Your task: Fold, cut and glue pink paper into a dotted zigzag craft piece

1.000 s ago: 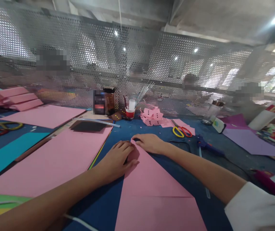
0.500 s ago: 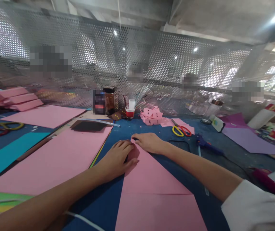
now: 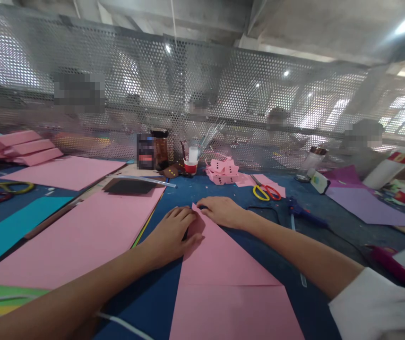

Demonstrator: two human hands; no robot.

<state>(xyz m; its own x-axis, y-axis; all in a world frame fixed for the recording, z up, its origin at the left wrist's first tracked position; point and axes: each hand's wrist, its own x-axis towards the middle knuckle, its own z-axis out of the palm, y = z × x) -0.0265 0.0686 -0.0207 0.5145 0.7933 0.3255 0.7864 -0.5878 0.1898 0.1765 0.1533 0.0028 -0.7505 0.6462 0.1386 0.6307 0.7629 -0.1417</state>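
Observation:
A large pink paper sheet [image 3: 230, 264] lies on the blue table in front of me, its far part folded to a pointed corner. Spread over the paper's left edge is my left hand [image 3: 174, 233], open, with its thumb resting on the sheet and its fingers pointing away near the tip. At the far corner of the fold, the fingers of my right hand [image 3: 221, 211] are bent together on the paper's edge. Its fingertips are partly hidden. Beyond that hand lie scissors [image 3: 266, 191] with yellow and red handles.
Another pink sheet [image 3: 92, 236] and a teal strip [image 3: 18, 226] lie at left. A blue glue gun [image 3: 306, 215] with a cord is at right, near purple paper [image 3: 368, 203]. A paper cup [image 3: 191, 166] and pink dotted paper pieces [image 3: 222, 171] stand before the mesh screen [image 3: 152, 89].
My right hand's fingertips have shifted slightly right along the fold, so more of the paper's tip shows. The left hand and the sheet stay in place.

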